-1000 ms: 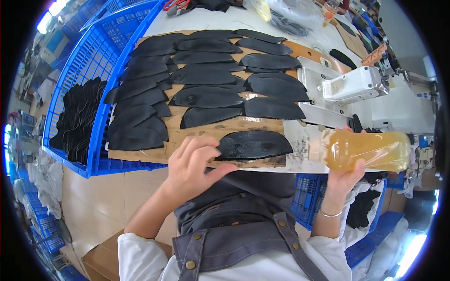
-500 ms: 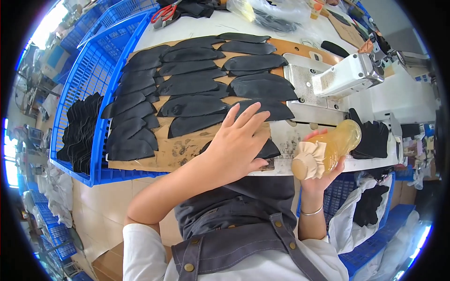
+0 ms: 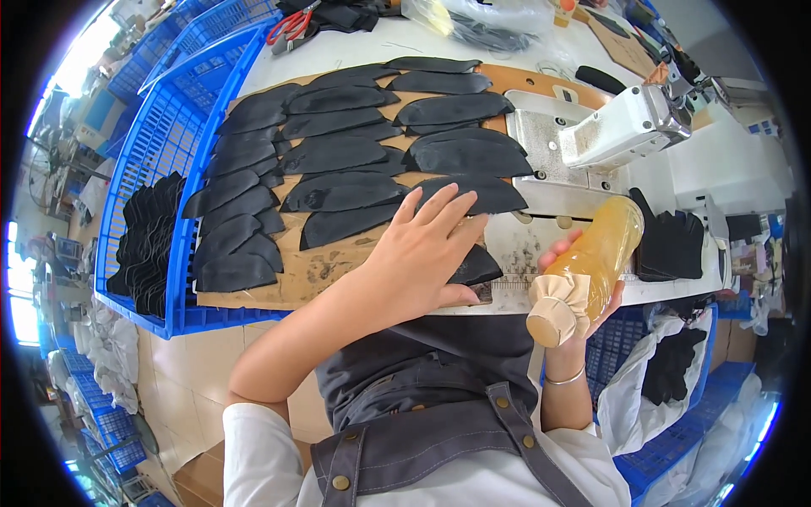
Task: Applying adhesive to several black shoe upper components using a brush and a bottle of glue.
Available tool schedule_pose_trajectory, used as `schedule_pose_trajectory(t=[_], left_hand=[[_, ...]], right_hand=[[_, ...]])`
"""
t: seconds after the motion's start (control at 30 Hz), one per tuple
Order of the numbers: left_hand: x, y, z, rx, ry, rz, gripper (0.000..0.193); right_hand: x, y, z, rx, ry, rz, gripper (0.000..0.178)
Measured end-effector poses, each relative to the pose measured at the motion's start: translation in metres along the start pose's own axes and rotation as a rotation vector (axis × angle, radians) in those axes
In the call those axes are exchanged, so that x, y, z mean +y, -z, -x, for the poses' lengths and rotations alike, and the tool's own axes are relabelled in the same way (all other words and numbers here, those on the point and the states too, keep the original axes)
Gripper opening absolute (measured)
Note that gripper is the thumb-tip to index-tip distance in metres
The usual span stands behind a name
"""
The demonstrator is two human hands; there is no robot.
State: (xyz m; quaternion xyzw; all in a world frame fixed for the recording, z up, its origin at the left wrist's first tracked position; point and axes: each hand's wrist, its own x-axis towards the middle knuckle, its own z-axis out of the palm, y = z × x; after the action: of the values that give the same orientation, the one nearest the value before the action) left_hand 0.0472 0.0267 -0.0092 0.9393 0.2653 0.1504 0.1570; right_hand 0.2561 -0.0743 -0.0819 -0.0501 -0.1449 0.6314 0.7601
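Overlapping rows of black pieces (image 3: pixel 334 156) already cover the cardboard (image 3: pixel 325 272) toward its far and left edges, while one black piece (image 3: pixel 476 266) at its near right corner seemingly remains outside them, partly beneath the spread, unclenched left hand (image 3: pixel 422 249), the right hand (image 3: pixel 603 314) gripping an amber bottle (image 3: pixel 605 241) over the worktop's (image 3: pixel 514 245) near edge.

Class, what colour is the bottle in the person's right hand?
The bottle in the right hand looks amber-yellow, best seen in the head view.

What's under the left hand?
The right end of a black piece shows past the left hand, near brown cardboard. The hand hides the rest and whatever lies directly beneath.
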Motion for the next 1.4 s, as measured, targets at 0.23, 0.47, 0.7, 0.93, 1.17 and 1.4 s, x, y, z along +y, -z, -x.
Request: schedule_pose_trajectory(t=[0.23, 0.47, 0.7, 0.93, 1.17, 1.4], left_hand=[[0.006, 0.003, 0.006, -0.015, -0.029, -0.080, 0.058], [0.015, -0.004, 0.008, 0.087, -0.071, 0.038, 0.047], [0.019, -0.016, -0.010, 0.097, -0.084, 0.022, 0.034], [0.010, -0.014, -0.006, 0.201, -0.174, 0.091, 0.018], [0.008, -0.009, -0.001, 0.332, -0.028, 0.086, 0.022], [-0.002, -0.004, 0.016, 0.442, 0.162, 0.414, 0.019]], right_hand=[[-0.001, 0.000, 0.001, 0.028, 0.001, 0.016, 0.084], [-0.001, -0.004, -0.001, -0.007, -0.075, 0.019, 0.081], [0.000, -0.003, -0.002, -0.040, -0.095, 0.074, 0.078], [0.003, -0.006, -0.004, -0.056, -0.098, 0.030, 0.078], [0.012, -0.012, -0.003, -0.099, -0.146, -0.020, 0.076], [0.018, -0.012, 0.001, -0.040, -0.132, 0.056, 0.079]])
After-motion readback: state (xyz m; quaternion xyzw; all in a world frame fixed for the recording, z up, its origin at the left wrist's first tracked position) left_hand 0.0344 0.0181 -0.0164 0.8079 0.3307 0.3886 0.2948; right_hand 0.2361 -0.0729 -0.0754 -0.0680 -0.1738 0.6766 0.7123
